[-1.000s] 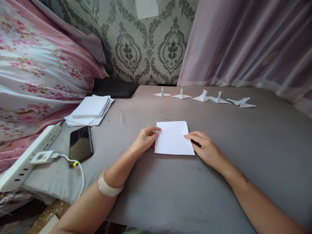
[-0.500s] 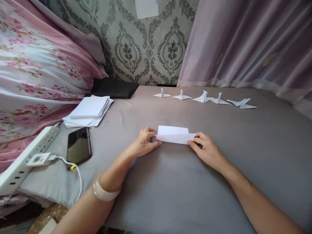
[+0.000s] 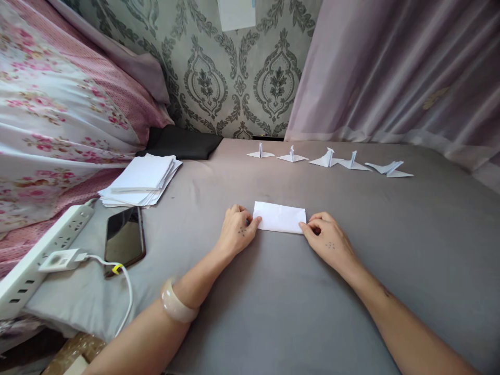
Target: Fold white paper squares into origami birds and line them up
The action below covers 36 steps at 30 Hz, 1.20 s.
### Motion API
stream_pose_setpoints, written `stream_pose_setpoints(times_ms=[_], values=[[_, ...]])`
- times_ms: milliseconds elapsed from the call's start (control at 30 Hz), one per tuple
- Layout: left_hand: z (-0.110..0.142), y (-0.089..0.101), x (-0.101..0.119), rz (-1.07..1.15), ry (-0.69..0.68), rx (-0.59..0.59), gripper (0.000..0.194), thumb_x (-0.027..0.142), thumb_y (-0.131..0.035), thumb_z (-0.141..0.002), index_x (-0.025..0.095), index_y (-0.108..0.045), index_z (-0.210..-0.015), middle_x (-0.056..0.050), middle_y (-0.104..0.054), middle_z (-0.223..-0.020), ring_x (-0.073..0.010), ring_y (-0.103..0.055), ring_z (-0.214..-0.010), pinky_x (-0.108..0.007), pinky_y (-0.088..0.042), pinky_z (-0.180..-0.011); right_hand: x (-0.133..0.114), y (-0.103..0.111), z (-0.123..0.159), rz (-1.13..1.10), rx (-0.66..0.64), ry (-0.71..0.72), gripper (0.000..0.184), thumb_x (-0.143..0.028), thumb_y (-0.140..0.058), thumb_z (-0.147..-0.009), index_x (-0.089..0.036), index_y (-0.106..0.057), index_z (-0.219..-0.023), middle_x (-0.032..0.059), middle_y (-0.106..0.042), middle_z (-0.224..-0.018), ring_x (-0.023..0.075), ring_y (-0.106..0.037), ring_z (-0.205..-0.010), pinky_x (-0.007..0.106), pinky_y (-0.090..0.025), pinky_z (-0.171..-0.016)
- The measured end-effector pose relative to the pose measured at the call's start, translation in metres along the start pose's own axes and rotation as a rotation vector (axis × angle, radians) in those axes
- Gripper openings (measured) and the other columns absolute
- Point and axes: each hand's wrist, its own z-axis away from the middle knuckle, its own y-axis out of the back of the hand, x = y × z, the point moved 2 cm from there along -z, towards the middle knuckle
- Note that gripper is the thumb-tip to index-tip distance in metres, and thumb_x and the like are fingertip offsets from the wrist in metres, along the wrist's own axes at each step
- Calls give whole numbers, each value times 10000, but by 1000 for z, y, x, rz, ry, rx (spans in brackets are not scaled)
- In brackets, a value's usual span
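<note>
The left hand (image 3: pixel 239 229) pinches the left end of a white, rectangular folded paper sheet (image 3: pixel 280 216) lying between both hands' fingers; the right hand (image 3: pixel 327 237) grips its near right corner, thumb on top.

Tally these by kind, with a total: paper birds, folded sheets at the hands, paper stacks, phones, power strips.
Paper birds: 5
Folded sheet: 1
Paper stack: 1
Phone: 1
Power strip: 1
Total: 9

A pale bangle (image 3: pixel 177 303) circles the left forearm (image 3: pixel 205 278), dots (image 3: pixel 330 245) behind the fingers (image 3: pixel 321 215).
</note>
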Motion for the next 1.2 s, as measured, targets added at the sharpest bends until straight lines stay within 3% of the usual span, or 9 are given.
stream_pose_setpoints(times_ms=[467,800,1000,1200], values=[[0,1,2,58,55,-38,174,243,-623,-769,156,-605,-619,-94,-568,-931,-236,-527,-939,-402,-455,-881,-1,2,-2,-13,-40,-67,318,-406,-547,-824,-202,-563,-580,30,-607,-962,146,-571,-716,301,-400,-667],[3,2,4,55,56,-15,196,250,-600,-787,161,-591,-613,-93,-567,-940,-238,-508,-940,-418,-448,-897,1,-2,-3,1,-31,-33,334,-419,-520,-853,-203,-548,-599,35,-589,-919,162,-578,-753,313,-416,-710],[3,1,5,37,50,-13,228,238,-572,-813,162,-564,-598,-105,-567,-941,-250,-509,-955,-421,-451,-883,2,-2,-3,24,-22,-25,357,-442,-525,-853,-206,-533,-586,35,-587,-918,143,-542,-672,302,-403,-632],[3,2,5,27,61,-33,221,237,-567,-822,160,-567,-615,-103,-561,-962,-247,-505,-956,-416,-440,-897,2,-3,-5,28,-46,-54,354,-445,-537,-844,-206,-533,-583,29,-577,-921,152,-553,-709,303,-405,-650]])
